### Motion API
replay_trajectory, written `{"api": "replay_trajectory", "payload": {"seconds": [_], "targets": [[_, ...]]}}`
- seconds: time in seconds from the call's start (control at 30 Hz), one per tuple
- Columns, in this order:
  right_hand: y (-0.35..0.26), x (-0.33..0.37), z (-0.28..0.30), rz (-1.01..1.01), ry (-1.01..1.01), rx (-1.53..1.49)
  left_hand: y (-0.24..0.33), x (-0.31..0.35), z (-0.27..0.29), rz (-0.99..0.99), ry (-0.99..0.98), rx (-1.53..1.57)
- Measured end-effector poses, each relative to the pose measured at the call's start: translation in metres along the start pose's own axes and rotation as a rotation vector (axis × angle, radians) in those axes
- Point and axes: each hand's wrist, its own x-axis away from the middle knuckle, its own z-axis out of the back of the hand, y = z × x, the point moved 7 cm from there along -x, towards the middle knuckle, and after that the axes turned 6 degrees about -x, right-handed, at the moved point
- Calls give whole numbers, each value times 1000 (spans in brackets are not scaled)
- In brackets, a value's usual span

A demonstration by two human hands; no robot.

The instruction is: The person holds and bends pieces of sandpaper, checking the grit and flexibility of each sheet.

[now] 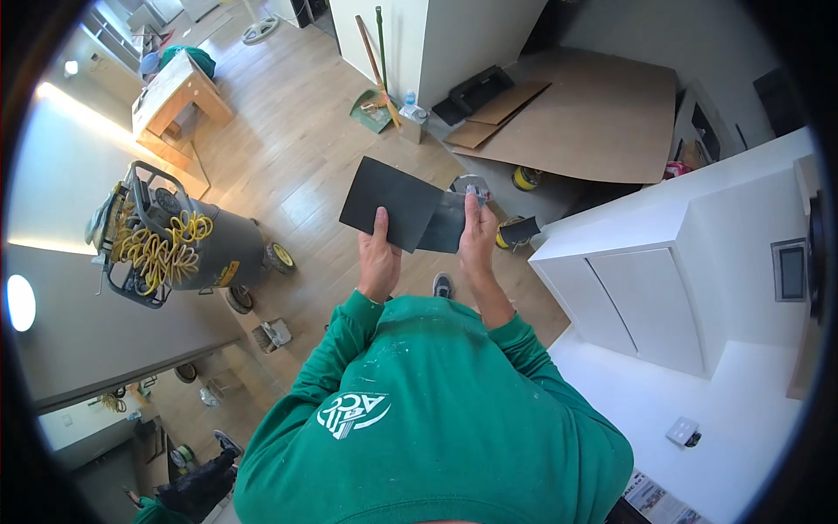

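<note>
In front of my chest, both hands hold up dark, thin sheet material that looks like sandpaper. A matte black sandpaper sheet [384,201] slants up to the left, with my left hand [379,266] gripping its lower edge, thumb on top. To the right, a smaller, shinier dark grey piece [443,225] meets it along a slanted line; I cannot tell whether it is a folded part or a separate sheet. My right hand [477,240] pinches that piece at its right edge, thumb pointing up. The fingers behind the sheets are mostly hidden.
A large wheeled grey vacuum [231,249] with a coiled yellow hose [166,249] stands at left. Ahead are a wooden bench [179,87], a person in green [194,59] and a dustpan [373,110]. Brown board [594,113] and a white cabinet [628,297] lie right.
</note>
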Motion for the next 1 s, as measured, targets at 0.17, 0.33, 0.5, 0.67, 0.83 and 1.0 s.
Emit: {"api": "replay_trajectory", "payload": {"seconds": [0.17, 0.33, 0.5, 0.67, 0.83, 1.0], "targets": [[-19, -3, 4, 154, -6, 96, 8, 4, 0, -36, -81, -66], [-29, 2, 5, 196, 85, 49, 6, 9, 8, -23, 8, -235], [-18, 2, 7, 195, 82, -8, -1, 18, 4, -18, -16, -330], [-32, 7, 4, 198, 60, 50, 10, 33, -11, -78, 95, -362], [-36, 10, 3, 260, 91, 67, 10, 36, 5, -42, -79, -704], [-36, 16, -5, 229, -8, 63, 10, 41, -3, -15, -8, -473]]}}
